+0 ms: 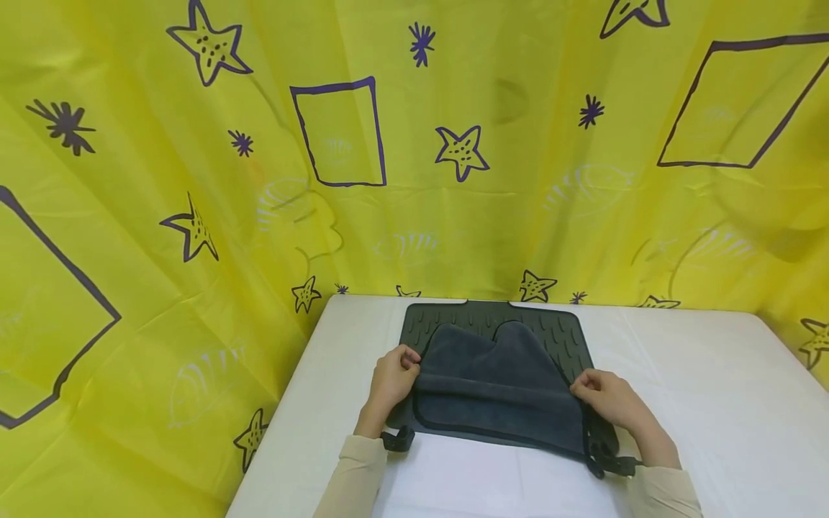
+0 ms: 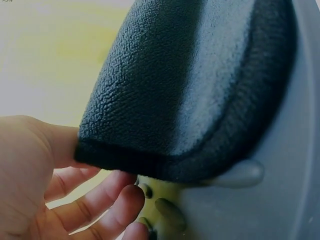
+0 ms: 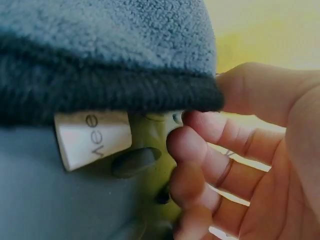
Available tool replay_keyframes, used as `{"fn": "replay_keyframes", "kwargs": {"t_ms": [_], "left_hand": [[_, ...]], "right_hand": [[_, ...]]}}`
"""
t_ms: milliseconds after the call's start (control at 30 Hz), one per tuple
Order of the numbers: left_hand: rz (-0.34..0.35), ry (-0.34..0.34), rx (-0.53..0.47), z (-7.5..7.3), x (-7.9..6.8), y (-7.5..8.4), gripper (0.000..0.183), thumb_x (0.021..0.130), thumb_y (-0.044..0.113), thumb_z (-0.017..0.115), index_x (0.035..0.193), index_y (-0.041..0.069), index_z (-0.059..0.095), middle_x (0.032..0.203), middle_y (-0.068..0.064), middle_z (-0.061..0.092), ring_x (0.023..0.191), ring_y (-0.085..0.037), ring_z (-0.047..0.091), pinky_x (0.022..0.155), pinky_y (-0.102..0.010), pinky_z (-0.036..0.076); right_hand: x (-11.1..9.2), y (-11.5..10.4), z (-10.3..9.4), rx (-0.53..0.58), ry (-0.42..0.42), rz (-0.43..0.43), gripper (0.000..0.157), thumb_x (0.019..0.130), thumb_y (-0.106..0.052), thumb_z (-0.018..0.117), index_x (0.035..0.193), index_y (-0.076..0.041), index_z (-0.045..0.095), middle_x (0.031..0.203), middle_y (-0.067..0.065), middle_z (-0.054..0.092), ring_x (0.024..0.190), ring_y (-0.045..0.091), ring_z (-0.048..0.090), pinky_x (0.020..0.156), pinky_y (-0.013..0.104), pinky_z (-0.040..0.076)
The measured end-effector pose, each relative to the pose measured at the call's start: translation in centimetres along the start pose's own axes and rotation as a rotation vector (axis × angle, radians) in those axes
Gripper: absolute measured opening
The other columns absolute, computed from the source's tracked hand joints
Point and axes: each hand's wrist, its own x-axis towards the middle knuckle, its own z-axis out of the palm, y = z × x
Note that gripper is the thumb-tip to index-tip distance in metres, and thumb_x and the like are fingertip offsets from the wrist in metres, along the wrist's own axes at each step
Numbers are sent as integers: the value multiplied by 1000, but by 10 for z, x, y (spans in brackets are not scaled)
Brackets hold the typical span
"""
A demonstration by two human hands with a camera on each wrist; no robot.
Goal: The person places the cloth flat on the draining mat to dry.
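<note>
A dark grey microfibre cloth (image 1: 499,374) with a black stitched border lies raised and partly folded over a dark ribbed mat. My left hand (image 1: 392,378) pinches the cloth's left edge between thumb and fingers; the left wrist view shows the fuzzy cloth (image 2: 150,90) above the curled fingertips. At the opposite edge my right hand (image 1: 609,397) pinches the border, with the thumb on top in the right wrist view. A white label (image 3: 94,139) hangs from the border near that hand. The far edge of the cloth droops in two rounded humps.
Under the cloth is a dark rubbery drying mat (image 1: 421,314) with raised oval bumps, lying on a white table (image 1: 699,360). A yellow curtain (image 1: 401,216) printed with starfish surrounds the table at the back and left. Black straps (image 1: 398,439) circle both wrists.
</note>
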Motion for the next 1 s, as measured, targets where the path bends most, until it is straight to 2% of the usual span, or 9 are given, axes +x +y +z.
{"fn": "replay_keyframes", "kwargs": {"t_ms": [200,367,500,600,800,933,1000], "left_hand": [[0,-3,4,-5,3,1,10,89,12,70,99,16,70,82,-1,70,68,-12,60,62,-29,46],[72,-105,42,-10,9,6,16,92,14,71,108,12,69,90,-4,72,74,-13,63,67,-31,50],[119,-192,77,-14,23,11,20,93,17,70,111,10,69,94,-7,72,80,-18,64,71,-35,52],[127,-230,94,-16,40,14,20,94,18,69,112,10,69,97,-9,72,86,-22,66,75,-39,53],[101,-296,104,-8,70,16,22,97,21,67,116,10,70,102,-10,72,91,-24,67,78,-38,54],[67,-341,127,-2,77,20,31,99,25,65,122,6,69,109,-13,72,98,-28,68,83,-42,55],[45,-345,154,1,78,21,32,99,27,65,120,3,71,110,-14,72,99,-30,69,85,-44,56]], "right_hand": [[1,-3,-2,32,29,-35,28,100,-24,64,116,-1,64,101,10,71,92,23,63,76,37,51],[5,-10,-9,29,63,-131,35,100,-24,66,125,0,62,106,10,70,95,22,63,77,35,53],[19,-16,-18,38,40,-224,36,100,-20,66,128,2,61,105,8,69,91,17,60,73,28,51],[35,-19,-23,79,-23,-254,38,101,-19,64,131,3,59,107,11,69,93,18,60,75,29,52],[65,-19,-21,176,-131,-173,41,104,-20,59,137,3,55,111,16,68,97,25,64,79,37,53],[78,-13,-17,178,-201,-115,47,104,-22,60,141,5,49,112,16,67,100,25,63,83,42,55],[83,-13,-15,164,-240,-109,51,103,-24,60,142,6,47,113,17,66,102,26,63,86,46,55]]}}
